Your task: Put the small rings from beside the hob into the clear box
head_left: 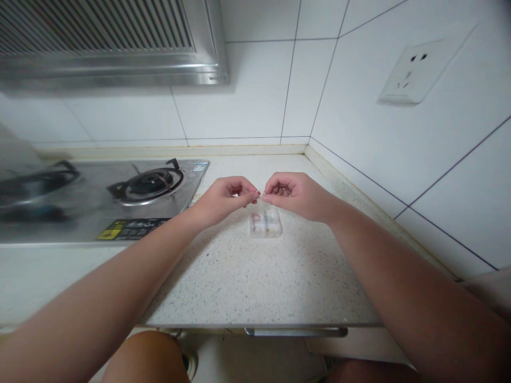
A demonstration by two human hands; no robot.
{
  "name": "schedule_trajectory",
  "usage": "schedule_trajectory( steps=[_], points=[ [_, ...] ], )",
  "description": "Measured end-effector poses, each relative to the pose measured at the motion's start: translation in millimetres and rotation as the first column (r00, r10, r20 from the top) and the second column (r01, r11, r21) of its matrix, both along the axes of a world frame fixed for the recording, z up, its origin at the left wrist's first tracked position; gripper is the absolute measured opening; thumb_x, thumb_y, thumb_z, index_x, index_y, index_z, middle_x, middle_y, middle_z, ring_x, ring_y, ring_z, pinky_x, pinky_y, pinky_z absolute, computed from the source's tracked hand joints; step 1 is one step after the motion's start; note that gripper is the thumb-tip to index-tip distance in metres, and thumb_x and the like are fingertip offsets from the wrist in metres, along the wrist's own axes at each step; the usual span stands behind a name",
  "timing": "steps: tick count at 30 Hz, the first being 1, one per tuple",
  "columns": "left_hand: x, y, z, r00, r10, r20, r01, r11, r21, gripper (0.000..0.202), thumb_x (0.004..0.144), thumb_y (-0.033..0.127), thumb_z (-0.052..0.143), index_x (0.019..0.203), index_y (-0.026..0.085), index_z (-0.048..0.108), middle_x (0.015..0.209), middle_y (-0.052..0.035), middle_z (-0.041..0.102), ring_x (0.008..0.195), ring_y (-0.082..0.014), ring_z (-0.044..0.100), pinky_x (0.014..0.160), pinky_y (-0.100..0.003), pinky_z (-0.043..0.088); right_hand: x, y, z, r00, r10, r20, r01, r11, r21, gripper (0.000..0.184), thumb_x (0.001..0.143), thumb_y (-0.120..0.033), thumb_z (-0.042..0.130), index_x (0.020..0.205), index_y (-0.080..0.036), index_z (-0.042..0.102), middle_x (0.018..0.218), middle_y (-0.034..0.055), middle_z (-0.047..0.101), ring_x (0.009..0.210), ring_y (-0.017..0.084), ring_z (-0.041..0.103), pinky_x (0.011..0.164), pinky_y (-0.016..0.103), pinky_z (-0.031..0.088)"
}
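Note:
My left hand (236,197) and my right hand (288,191) meet fingertip to fingertip above the counter, both closed in a pinch. Something tiny, with a bit of red and white, shows at the left fingertips; its kind is too small to make out. Whatever the right fingers pinch is also too small to name. Just below the hands a small clear plastic box (266,225) lies on the speckled countertop (255,282). Inside the box are small reddish pieces on the left and other blurred bits on the right.
A gas stove (91,213) with black burners is set into the counter at left, under a metal range hood (207,53). White tiled walls rise behind and to the right, with a power socket (411,72). A drawer handle (295,332) runs below the counter's front edge.

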State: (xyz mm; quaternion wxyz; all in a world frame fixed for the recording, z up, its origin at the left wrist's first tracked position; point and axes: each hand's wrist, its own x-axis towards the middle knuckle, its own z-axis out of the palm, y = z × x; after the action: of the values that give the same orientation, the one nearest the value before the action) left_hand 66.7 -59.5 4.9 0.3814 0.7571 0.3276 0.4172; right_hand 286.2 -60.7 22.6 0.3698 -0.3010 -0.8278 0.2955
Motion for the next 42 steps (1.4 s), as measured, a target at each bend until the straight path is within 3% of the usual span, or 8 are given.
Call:
schedule_trajectory(
  steps=[10,18,28,35,42],
  points=[
    [0.2,-1.4,-0.9,0.999,-0.050,0.009,0.050,0.999,-0.021,0.021,0.078,0.033,0.077,0.085,0.014,0.070,0.069,0.0005,0.062,0.059,-0.0070,0.049,0.056,-0.021,0.038,-0.1,0.1,-0.1,0.999,-0.013,-0.033,0.012,1.000,-0.013,0.018,0.083,-0.034,0.066,0.083,-0.017,0.066,0.071,0.0000,0.060,0.065,0.011,0.050,0.060,0.028,0.039],
    [-3.3,1.0,-5.1,0.993,-0.106,-0.052,0.105,0.994,-0.006,0.019,0.086,0.033,0.068,0.088,0.014,0.070,0.080,-0.0048,0.069,0.072,-0.0115,0.060,0.068,-0.025,0.045,1.6,0.3,0.5,0.997,0.024,-0.072,-0.031,0.995,-0.096,0.013,0.083,-0.029,0.066,0.084,-0.016,0.066,0.068,-0.0006,0.059,0.062,0.010,0.049,0.056,0.026,0.037],
    [-3.1,1.3,-4.6,0.991,-0.078,-0.111,0.080,0.997,0.011,0.015,0.088,0.027,0.062,0.090,0.014,0.070,0.081,-0.0046,0.070,0.068,-0.0097,0.057,0.062,-0.022,0.043,1.0,-2.7,4.5,0.995,0.052,-0.087,-0.063,0.989,-0.133,0.012,0.083,-0.027,0.065,0.084,-0.016,0.067,0.065,-0.0012,0.058,0.058,0.009,0.046,0.052,0.025,0.035],
    [-2.7,0.4,-3.6,0.990,-0.073,-0.121,0.074,0.997,0.006,0.015,0.088,0.027,0.062,0.090,0.014,0.069,0.080,-0.0046,0.070,0.068,-0.0103,0.058,0.063,-0.022,0.044,1.5,-1.5,4.0,0.992,0.065,-0.112,-0.077,0.991,-0.107,0.016,0.081,-0.032,0.069,0.082,-0.016,0.065,0.070,0.0002,0.060,0.064,0.011,0.051,0.057,0.026,0.039],
    [-1.4,-2.6,0.5,0.995,-0.080,-0.064,0.074,0.994,-0.083,0.030,0.091,0.043,0.058,0.086,0.015,0.067,0.082,-0.0059,0.070,0.065,-0.0102,0.055,0.051,-0.020,0.039,-0.6,-2.4,3.1,0.993,0.036,-0.115,-0.042,0.998,-0.052,0.018,0.080,-0.033,0.070,0.083,-0.016,0.066,0.073,0.0009,0.062,0.065,0.011,0.052,0.059,0.027,0.041]
  ],
)
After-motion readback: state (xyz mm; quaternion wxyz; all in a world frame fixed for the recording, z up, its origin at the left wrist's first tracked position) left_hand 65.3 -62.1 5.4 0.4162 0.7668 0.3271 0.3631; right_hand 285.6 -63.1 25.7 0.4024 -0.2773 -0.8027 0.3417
